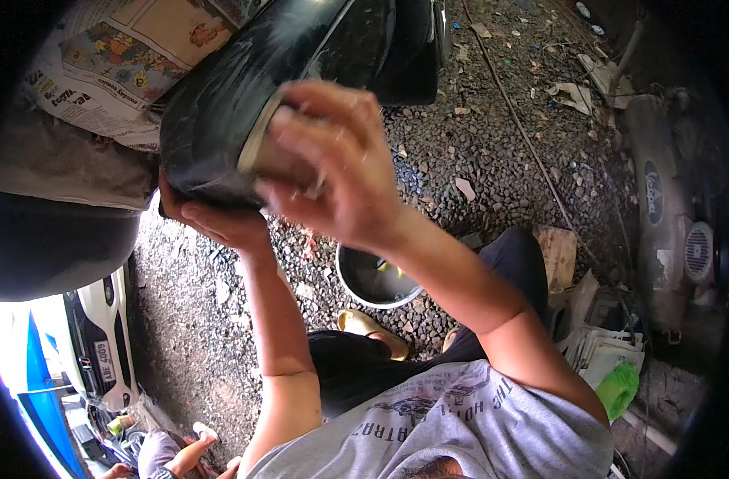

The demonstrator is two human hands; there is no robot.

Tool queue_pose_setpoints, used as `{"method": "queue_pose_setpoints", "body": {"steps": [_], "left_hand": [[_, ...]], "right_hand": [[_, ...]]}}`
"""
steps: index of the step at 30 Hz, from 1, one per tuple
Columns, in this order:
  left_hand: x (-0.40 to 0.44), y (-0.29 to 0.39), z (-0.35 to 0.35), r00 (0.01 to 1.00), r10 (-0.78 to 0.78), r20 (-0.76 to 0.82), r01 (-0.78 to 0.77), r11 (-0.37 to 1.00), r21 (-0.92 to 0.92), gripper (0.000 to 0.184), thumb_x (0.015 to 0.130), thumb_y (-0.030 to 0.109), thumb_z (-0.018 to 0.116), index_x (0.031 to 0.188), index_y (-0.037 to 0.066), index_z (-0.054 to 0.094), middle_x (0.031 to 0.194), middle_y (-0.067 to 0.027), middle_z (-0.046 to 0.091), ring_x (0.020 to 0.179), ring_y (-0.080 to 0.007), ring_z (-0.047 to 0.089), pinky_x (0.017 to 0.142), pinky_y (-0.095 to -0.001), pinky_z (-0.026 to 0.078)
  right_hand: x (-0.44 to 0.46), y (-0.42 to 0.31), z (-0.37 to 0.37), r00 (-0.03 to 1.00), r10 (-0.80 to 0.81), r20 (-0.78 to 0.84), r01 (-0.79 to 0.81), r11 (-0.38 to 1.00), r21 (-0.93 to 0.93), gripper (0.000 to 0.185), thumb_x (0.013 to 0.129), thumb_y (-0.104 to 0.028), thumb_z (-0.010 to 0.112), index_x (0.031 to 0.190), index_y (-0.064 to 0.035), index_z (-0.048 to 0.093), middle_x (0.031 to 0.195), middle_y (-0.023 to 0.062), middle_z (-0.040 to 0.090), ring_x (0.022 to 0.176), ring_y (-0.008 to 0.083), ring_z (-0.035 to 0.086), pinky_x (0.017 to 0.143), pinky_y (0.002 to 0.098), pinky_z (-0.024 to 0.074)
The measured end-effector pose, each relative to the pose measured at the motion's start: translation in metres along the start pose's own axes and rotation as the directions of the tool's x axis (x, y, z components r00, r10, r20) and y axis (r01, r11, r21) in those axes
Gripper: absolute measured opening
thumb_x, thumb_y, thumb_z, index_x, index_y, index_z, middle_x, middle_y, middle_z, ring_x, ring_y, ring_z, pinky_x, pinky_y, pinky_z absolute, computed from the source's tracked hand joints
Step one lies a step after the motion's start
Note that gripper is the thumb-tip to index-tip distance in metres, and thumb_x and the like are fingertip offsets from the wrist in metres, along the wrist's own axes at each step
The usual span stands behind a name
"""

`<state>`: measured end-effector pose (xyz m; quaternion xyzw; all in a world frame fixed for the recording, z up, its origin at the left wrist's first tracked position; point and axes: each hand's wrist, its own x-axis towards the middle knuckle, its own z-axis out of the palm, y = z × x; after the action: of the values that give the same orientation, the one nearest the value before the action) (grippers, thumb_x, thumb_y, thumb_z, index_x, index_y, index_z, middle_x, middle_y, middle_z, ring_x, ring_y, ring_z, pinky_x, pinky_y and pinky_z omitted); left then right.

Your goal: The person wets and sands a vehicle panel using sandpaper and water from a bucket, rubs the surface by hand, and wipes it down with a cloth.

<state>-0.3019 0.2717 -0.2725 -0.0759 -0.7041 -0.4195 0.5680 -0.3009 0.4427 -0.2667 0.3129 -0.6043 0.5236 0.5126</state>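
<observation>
My right hand point(336, 164) is closed around a tan-edged sanding pad point(258, 136) and blurred by motion. The pad lies flat against a glossy black car bumper point(213, 120), whose surface carries pale, wet-looking streaks. Under the bumper's lower end, my left hand point(221, 223) grips its edge, with the thumb in sight and most fingers hidden behind the panel. Below my right forearm, a round bucket point(348, 291) stands on the gravel with greyish water and something yellow in it.
Newspaper point(101, 72) covers the surface behind the bumper. A hose or cord point(524, 132) crosses the gravel to the right. At the far right stands a grey tank point(655, 199). A white vehicle point(101, 343) and another person point(169, 455) are at lower left.
</observation>
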Motion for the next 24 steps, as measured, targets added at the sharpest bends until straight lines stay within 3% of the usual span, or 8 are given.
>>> {"method": "queue_pose_setpoints", "body": {"steps": [3,8,11,12,14,19,22,24], "left_hand": [[-0.002,0.003,0.003,0.999,-0.026,-0.033,0.026,1.0,-0.014,0.077,0.103,0.062,0.021,0.143,-0.002,0.037,0.14,-0.0253,0.041,0.13,-0.0361,0.046,0.106,-0.0498,0.042],[-0.001,-0.004,-0.001,1.0,0.026,-0.011,-0.025,0.998,0.059,0.076,0.103,0.061,0.021,0.143,-0.002,0.037,0.14,-0.0251,0.042,0.129,-0.0361,0.046,0.105,-0.0497,0.042],[-0.002,-0.005,0.0,1.0,0.011,-0.016,-0.011,1.0,0.006,0.076,0.103,0.061,0.021,0.143,-0.002,0.037,0.14,-0.0253,0.042,0.129,-0.036,0.046,0.105,-0.0496,0.042],[-0.001,-0.004,0.002,0.999,-0.011,-0.034,0.009,0.999,-0.041,0.076,0.103,0.061,0.021,0.143,-0.002,0.037,0.14,-0.0253,0.042,0.129,-0.0359,0.047,0.105,-0.0496,0.042],[-0.001,-0.002,0.002,0.998,-0.03,-0.05,0.027,0.997,-0.066,0.076,0.103,0.061,0.021,0.143,-0.002,0.037,0.14,-0.0251,0.042,0.129,-0.0356,0.047,0.105,-0.0492,0.042],[-0.006,0.0,0.002,0.999,-0.042,0.007,0.042,0.976,-0.213,0.075,0.104,0.06,0.027,0.143,-0.002,0.037,0.142,-0.0243,0.039,0.129,-0.0349,0.046,0.106,-0.0484,0.041],[-0.001,0.008,-0.007,0.992,0.114,0.062,-0.111,0.993,-0.05,0.073,0.102,0.053,0.048,0.146,-0.002,0.03,0.146,-0.0233,0.035,0.132,-0.0341,0.041,0.109,-0.0495,0.038],[0.002,0.024,-0.012,0.928,0.347,0.139,-0.366,0.918,0.153,0.071,0.098,0.052,0.057,0.146,0.005,0.034,0.145,-0.0209,0.036,0.136,-0.0338,0.038,0.114,-0.0492,0.034]], "right_hand": [[0.013,0.036,0.004,0.957,0.25,-0.145,-0.246,0.968,0.046,0.063,0.069,-0.021,0.084,0.125,-0.009,0.059,0.126,0.0168,0.057,0.111,0.0345,0.056,0.094,0.047,0.0452],[0.006,-0.017,-0.001,0.999,0.031,0.023,-0.03,0.999,-0.044,0.055,0.074,-0.016,0.082,0.123,-0.0054,0.059,0.126,0.0177,0.058,0.108,0.0324,0.06,0.094,0.0423,0.0481],[0.017,0.018,0.002,0.995,0.021,-0.1,-0.024,0.999,-0.032,0.056,0.074,-0.016,0.082,0.124,-0.0058,0.058,0.127,0.0176,0.058,0.109,0.0329,0.06,0.095,0.0423,0.0477],[0.018,0.028,0.004,0.956,0.263,-0.132,-0.257,0.965,0.06,0.055,0.074,-0.015,0.083,0.123,-0.006,0.058,0.127,0.0181,0.058,0.11,0.0337,0.06,0.094,0.0422,0.0478],[0.007,0.023,0.013,0.976,0.142,-0.164,-0.14,0.99,0.028,0.057,0.072,-0.016,0.082,0.123,-0.0061,0.059,0.123,0.0169,0.059,0.114,0.0346,0.058,0.096,0.0462,0.0436],[-0.024,-0.041,-0.023,0.968,0.083,0.238,-0.116,0.985,0.13,0.05,0.081,-0.016,0.077,0.126,-0.0054,0.058,0.122,0.0181,0.057,0.112,0.0318,0.058,0.091,0.0441,0.049],[-0.073,-0.04,-0.049,0.748,0.581,0.322,-0.66,0.706,0.258,0.043,0.089,-0.018,0.071,0.127,-0.0023,0.056,0.118,0.0149,0.057,0.109,0.0226,0.058,0.086,0.0354,0.0502],[-0.136,-0.027,-0.054,0.32,0.84,0.437,-0.932,0.196,0.305,0.032,0.098,-0.017,0.061,0.125,-0.0002,0.058,0.104,0.0101,0.059,0.1,0.0127,0.058,0.081,0.0274,0.0488]]}}
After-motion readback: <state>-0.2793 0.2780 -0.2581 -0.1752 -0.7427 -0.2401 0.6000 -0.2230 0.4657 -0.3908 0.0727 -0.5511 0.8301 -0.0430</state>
